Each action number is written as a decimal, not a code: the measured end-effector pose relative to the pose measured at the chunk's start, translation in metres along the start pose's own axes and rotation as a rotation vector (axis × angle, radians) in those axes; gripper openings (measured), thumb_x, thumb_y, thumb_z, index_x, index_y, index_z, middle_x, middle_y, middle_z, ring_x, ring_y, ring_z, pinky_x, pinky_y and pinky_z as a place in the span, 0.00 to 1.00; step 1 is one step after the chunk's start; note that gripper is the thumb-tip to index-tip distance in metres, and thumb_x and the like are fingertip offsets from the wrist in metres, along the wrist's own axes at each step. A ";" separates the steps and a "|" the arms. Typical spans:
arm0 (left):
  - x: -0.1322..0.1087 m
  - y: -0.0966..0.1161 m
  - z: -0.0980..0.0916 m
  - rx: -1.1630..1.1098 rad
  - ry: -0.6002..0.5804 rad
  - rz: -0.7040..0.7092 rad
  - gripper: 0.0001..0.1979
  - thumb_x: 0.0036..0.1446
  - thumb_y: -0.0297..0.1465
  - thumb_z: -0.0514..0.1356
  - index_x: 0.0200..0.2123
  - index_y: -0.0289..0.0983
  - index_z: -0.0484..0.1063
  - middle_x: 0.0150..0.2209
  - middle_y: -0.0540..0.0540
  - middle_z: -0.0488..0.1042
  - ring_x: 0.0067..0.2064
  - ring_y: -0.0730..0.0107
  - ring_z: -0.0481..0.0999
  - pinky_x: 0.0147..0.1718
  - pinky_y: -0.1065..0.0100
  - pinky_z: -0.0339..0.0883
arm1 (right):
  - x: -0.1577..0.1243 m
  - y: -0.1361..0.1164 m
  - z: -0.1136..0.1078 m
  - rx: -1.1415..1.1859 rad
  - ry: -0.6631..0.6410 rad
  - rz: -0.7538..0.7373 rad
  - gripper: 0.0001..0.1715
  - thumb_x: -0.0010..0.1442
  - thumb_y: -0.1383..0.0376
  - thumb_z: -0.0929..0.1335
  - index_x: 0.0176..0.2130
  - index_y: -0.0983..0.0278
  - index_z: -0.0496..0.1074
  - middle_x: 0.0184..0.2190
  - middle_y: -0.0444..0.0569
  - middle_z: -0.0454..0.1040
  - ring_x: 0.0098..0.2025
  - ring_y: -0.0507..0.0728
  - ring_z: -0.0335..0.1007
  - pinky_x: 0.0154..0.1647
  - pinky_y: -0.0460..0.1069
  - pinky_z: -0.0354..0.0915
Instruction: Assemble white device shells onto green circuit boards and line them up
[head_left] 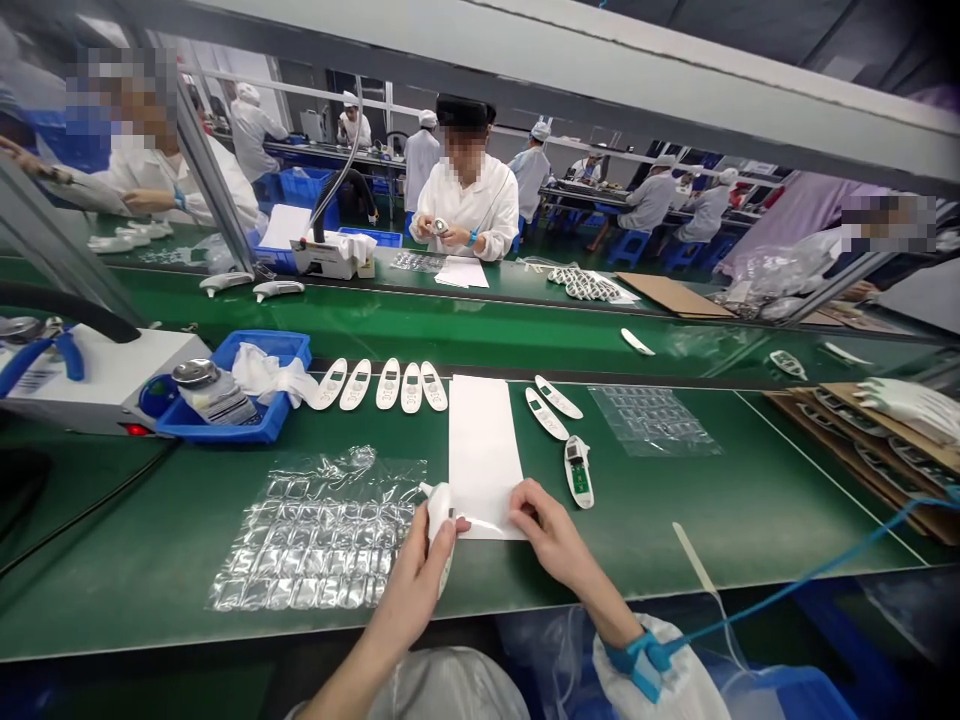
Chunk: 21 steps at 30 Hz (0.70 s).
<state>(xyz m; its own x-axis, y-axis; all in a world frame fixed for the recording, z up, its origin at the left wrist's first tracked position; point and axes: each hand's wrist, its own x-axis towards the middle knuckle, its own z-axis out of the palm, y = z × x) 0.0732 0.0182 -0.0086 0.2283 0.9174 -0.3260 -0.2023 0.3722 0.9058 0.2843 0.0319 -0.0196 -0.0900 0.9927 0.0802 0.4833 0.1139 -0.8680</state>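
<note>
My left hand (416,570) is wrapped round a white handheld device (439,505), held upright over the front left corner of a white paper stack (484,440). My right hand (546,525) rests by the paper's front right corner, fingers curled together; whether anything small is between them is too small to tell. A clear plastic blister sheet (315,535) lies to the left. Behind the paper's left side, several white shell pieces (388,384) stand in a row. Right of the paper are two more shells (546,413) and an opened shell with a green circuit board (578,472).
At the left are a blue tray (277,425) with a jar and white cloth, and a white box (105,375). Another plastic sheet (652,420) and stacked cardboard layers (847,440) lie right. A blue cord (810,575) runs from my right wrist. A person (469,200) sits opposite.
</note>
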 end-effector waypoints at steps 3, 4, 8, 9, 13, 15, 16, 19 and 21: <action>-0.007 0.010 -0.002 -0.089 -0.069 -0.075 0.29 0.58 0.53 0.55 0.50 0.36 0.66 0.36 0.42 0.77 0.33 0.63 0.76 0.35 0.66 0.69 | -0.002 -0.025 0.000 0.148 0.029 0.041 0.10 0.63 0.62 0.64 0.29 0.63 0.64 0.26 0.42 0.62 0.30 0.52 0.57 0.31 0.47 0.56; -0.009 0.013 -0.002 -0.119 -0.101 -0.114 0.29 0.59 0.55 0.52 0.47 0.34 0.68 0.29 0.44 0.76 0.28 0.67 0.73 0.30 0.69 0.67 | -0.003 -0.037 0.003 0.203 0.002 0.050 0.10 0.62 0.62 0.65 0.29 0.63 0.65 0.26 0.42 0.62 0.29 0.52 0.57 0.31 0.47 0.56; -0.019 0.016 -0.004 -0.231 -0.121 -0.171 0.31 0.58 0.58 0.48 0.33 0.34 0.69 0.17 0.48 0.67 0.19 0.74 0.62 0.20 0.74 0.56 | -0.004 -0.080 0.027 0.368 -0.168 0.073 0.09 0.62 0.64 0.66 0.29 0.63 0.65 0.27 0.42 0.65 0.28 0.51 0.60 0.30 0.46 0.59; -0.021 0.014 -0.004 -0.253 -0.091 -0.173 0.31 0.58 0.59 0.49 0.32 0.34 0.68 0.16 0.49 0.67 0.18 0.74 0.62 0.19 0.74 0.55 | -0.003 -0.087 0.033 0.375 -0.185 0.072 0.08 0.61 0.65 0.66 0.29 0.63 0.65 0.27 0.42 0.65 0.28 0.51 0.61 0.30 0.46 0.60; -0.025 0.008 -0.006 -0.296 -0.029 -0.180 0.30 0.57 0.58 0.51 0.31 0.34 0.68 0.15 0.49 0.66 0.18 0.74 0.62 0.18 0.74 0.55 | 0.003 -0.095 0.052 0.291 -0.168 0.023 0.07 0.62 0.67 0.64 0.31 0.63 0.67 0.28 0.42 0.65 0.28 0.50 0.63 0.31 0.46 0.61; -0.026 0.006 -0.008 -0.300 -0.026 -0.174 0.30 0.58 0.57 0.50 0.31 0.34 0.69 0.15 0.49 0.66 0.17 0.74 0.61 0.18 0.74 0.54 | 0.005 -0.094 0.056 0.252 -0.166 0.004 0.07 0.63 0.67 0.64 0.32 0.63 0.68 0.28 0.42 0.65 0.28 0.50 0.63 0.30 0.46 0.60; -0.026 0.006 -0.009 -0.298 -0.019 -0.174 0.29 0.58 0.57 0.50 0.31 0.34 0.69 0.15 0.49 0.66 0.17 0.74 0.61 0.18 0.74 0.54 | 0.006 -0.093 0.058 0.241 -0.166 0.001 0.07 0.63 0.67 0.64 0.32 0.63 0.68 0.28 0.42 0.65 0.28 0.50 0.63 0.30 0.46 0.60; -0.027 0.007 -0.013 -0.298 0.015 -0.182 0.29 0.59 0.56 0.49 0.29 0.34 0.68 0.15 0.49 0.65 0.17 0.75 0.60 0.18 0.74 0.53 | 0.007 -0.093 0.061 0.251 -0.180 0.009 0.07 0.63 0.67 0.64 0.32 0.63 0.67 0.27 0.42 0.65 0.28 0.50 0.63 0.30 0.45 0.61; -0.029 0.009 -0.014 -0.303 0.005 -0.184 0.29 0.60 0.55 0.49 0.29 0.34 0.68 0.15 0.49 0.65 0.18 0.75 0.61 0.19 0.74 0.54 | 0.007 -0.094 0.063 0.269 -0.187 0.019 0.07 0.63 0.66 0.64 0.32 0.62 0.68 0.27 0.42 0.65 0.28 0.50 0.63 0.30 0.46 0.61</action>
<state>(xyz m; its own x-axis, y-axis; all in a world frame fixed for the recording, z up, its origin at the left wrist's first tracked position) 0.0514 -0.0030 0.0052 0.2827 0.8312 -0.4787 -0.4318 0.5559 0.7103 0.1837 0.0258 0.0313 -0.2532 0.9674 -0.0070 0.2416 0.0563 -0.9688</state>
